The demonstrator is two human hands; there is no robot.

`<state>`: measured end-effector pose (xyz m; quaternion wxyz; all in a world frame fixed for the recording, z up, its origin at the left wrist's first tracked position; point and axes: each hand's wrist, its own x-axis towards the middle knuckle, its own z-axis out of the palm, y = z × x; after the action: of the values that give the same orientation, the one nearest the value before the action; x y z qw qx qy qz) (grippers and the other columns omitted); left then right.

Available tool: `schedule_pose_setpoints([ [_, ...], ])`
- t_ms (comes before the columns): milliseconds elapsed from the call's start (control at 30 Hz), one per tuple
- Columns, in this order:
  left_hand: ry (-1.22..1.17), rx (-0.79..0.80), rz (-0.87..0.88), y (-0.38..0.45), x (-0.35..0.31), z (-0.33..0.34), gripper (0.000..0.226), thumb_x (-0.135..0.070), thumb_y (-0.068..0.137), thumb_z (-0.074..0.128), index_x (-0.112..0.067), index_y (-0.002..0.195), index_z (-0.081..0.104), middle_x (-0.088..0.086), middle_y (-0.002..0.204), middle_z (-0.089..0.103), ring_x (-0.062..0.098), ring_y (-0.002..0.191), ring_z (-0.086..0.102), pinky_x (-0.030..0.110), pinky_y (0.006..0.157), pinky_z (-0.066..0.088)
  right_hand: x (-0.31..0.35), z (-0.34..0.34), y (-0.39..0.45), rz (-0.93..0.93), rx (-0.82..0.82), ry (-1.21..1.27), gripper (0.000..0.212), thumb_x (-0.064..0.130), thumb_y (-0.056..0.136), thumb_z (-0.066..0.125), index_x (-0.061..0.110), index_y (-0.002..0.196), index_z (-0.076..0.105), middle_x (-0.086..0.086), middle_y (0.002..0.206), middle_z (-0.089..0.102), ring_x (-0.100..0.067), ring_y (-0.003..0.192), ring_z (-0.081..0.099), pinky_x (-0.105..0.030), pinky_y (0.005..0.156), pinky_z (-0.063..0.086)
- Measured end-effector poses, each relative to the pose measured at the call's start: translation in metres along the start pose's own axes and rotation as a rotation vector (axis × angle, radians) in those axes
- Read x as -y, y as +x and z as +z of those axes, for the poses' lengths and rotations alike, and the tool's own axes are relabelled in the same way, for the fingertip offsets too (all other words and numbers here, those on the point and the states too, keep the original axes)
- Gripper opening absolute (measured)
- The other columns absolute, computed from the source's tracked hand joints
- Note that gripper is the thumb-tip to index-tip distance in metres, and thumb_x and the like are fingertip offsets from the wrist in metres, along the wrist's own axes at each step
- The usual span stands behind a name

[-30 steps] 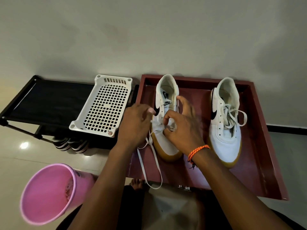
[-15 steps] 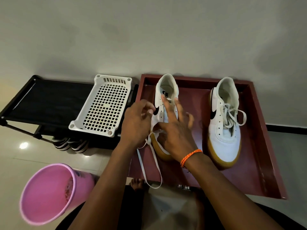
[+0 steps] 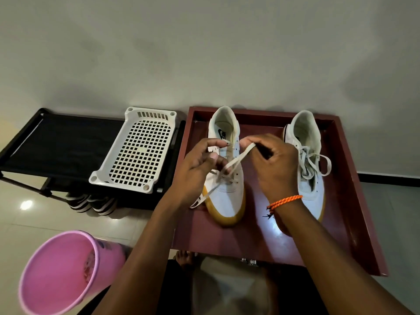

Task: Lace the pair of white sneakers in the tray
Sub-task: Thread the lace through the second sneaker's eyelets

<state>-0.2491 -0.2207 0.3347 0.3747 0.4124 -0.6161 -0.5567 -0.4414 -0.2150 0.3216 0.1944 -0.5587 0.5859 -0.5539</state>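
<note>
Dark red tray [image 3: 354, 201], rectangular with a raised rim, set on the floor against a pale wall; it holds a pair of white sneakers with tan soles, toes toward the camera. Left sneaker [image 3: 227, 201] — standing in the tray's left half, its white lace [image 3: 237, 160] only partly threaded; one strand rises slantwise from the eyelets over the tongue, another trails off the shoe's left side onto the tray floor. Right sneaker [image 3: 311, 178] — in the tray's right half, apart from the other, already laced, with loose loops lying across its top. Left hand [image 3: 197, 173], above the left sneaker's near side, fingers curled, forefinger and thumb raised toward the lace tip; whether they actually pinch it cannot be told. Right hand [image 3: 272, 164], between the two shoes and above them, pinches the upper end of the slanting strand; an orange braided band [image 3: 284, 201] circles its wrist. Beside the tray, to the left: white perforated plastic basket [image 3: 136, 155] resting on a black rack [image 3: 56, 144], striped footwear [image 3: 91, 203] beneath it. Pink bucket [image 3: 61, 273] near the left forearm, on the tiled floor.
</note>
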Motion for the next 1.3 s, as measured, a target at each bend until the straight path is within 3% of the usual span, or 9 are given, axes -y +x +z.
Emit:
schedule_pose_setpoints([
  [133,-0.237,-0.083,-0.047,0.001,-0.007,-0.006,0.029,-0.014,0.115,0.041,-0.005,0.136,0.058,0.02,0.085,0.063,0.028,0.083,0.065,0.038,0.085,0.057,-0.002,-0.011,0.009,0.198,-0.174,0.233,0.007,0.009,0.094,0.075,0.008,0.096,0.082,0.002,0.079,0.076,-0.014,0.052,0.057,-0.03,0.055,0.049],
  [300,-0.655,-0.298,-0.014,-0.002,-0.018,-0.025,0.034,-0.029,0.112,0.043,-0.009,0.131,0.063,0.013,0.079,0.06,0.033,0.078,0.062,0.047,0.086,0.057,-0.007,-0.016,0.016,0.363,-0.37,0.501,0.013,0.008,0.094,0.075,-0.002,0.101,0.079,-0.013,0.077,0.069,-0.018,0.054,0.055,-0.028,0.057,0.049],
  [367,-0.576,-0.455,-0.114,-0.004,-0.019,-0.032,0.037,-0.031,0.112,0.043,-0.01,0.123,0.071,0.009,0.06,0.049,0.033,0.068,0.061,0.041,0.067,0.056,-0.009,-0.017,0.017,0.434,-0.423,0.561,0.014,0.009,0.094,0.075,-0.003,0.101,0.079,-0.01,0.08,0.069,-0.017,0.062,0.058,-0.028,0.059,0.05],
  [467,-0.013,-0.596,-0.221,0.0,-0.006,-0.032,0.032,-0.025,0.109,0.048,-0.017,0.105,0.078,0.003,0.049,0.05,0.024,0.044,0.061,0.041,0.053,0.058,-0.009,-0.016,0.015,0.485,-0.377,0.622,0.012,0.007,0.097,0.072,-0.003,0.099,0.078,-0.007,0.081,0.07,-0.014,0.065,0.057,-0.027,0.057,0.05],
  [567,0.417,-0.533,-0.019,0.0,0.006,-0.019,0.023,-0.026,0.104,0.054,-0.023,0.102,0.077,-0.008,0.08,0.075,0.011,0.075,0.073,0.044,0.074,0.062,-0.004,-0.009,0.009,0.444,-0.081,0.611,0.01,0.006,0.097,0.07,0.005,0.094,0.08,-0.012,0.081,0.07,-0.014,0.061,0.057,-0.026,0.055,0.05],
  [733,0.249,-0.131,0.192,0.005,0.003,0.016,0.03,-0.011,0.109,0.048,-0.013,0.132,0.068,-0.002,0.125,0.073,0.021,0.121,0.068,0.038,0.103,0.055,0.003,0.007,-0.007,0.331,0.3,0.479,0.011,0.011,0.097,0.073,0.005,0.102,0.081,-0.013,0.083,0.076,-0.024,0.069,0.069,-0.035,0.066,0.059],
  [1000,0.062,-0.285,0.059,0.01,0.012,0.001,0.024,0.007,0.104,0.052,-0.007,0.119,0.064,0.009,0.081,0.064,0.025,0.07,0.062,0.056,0.084,0.061,-0.004,0.0,0.002,0.342,0.11,0.421,0.01,0.011,0.096,0.074,0.005,0.101,0.081,-0.005,0.087,0.078,-0.019,0.077,0.071,-0.037,0.079,0.061],
  [1133,0.066,-0.22,0.053,0.008,0.012,0.003,0.024,-0.009,0.107,0.054,-0.008,0.13,0.062,0.006,0.103,0.075,0.019,0.102,0.073,0.033,0.093,0.057,-0.002,-0.008,0.004,0.406,0.119,0.508,0.014,0.008,0.096,0.073,-0.001,0.104,0.079,-0.013,0.079,0.071,-0.02,0.068,0.065,-0.029,0.07,0.059],
  [1300,0.14,-0.102,0.065,0.007,0.012,0.017,0.03,-0.029,0.11,0.051,-0.02,0.137,0.062,0.0,0.128,0.072,0.027,0.124,0.067,0.053,0.106,0.055,0.0,0.002,-0.006,0.289,0.347,0.388,0.014,0.01,0.097,0.073,0.004,0.108,0.081,-0.011,0.095,0.08,-0.03,0.085,0.077,-0.04,0.076,0.064],
])
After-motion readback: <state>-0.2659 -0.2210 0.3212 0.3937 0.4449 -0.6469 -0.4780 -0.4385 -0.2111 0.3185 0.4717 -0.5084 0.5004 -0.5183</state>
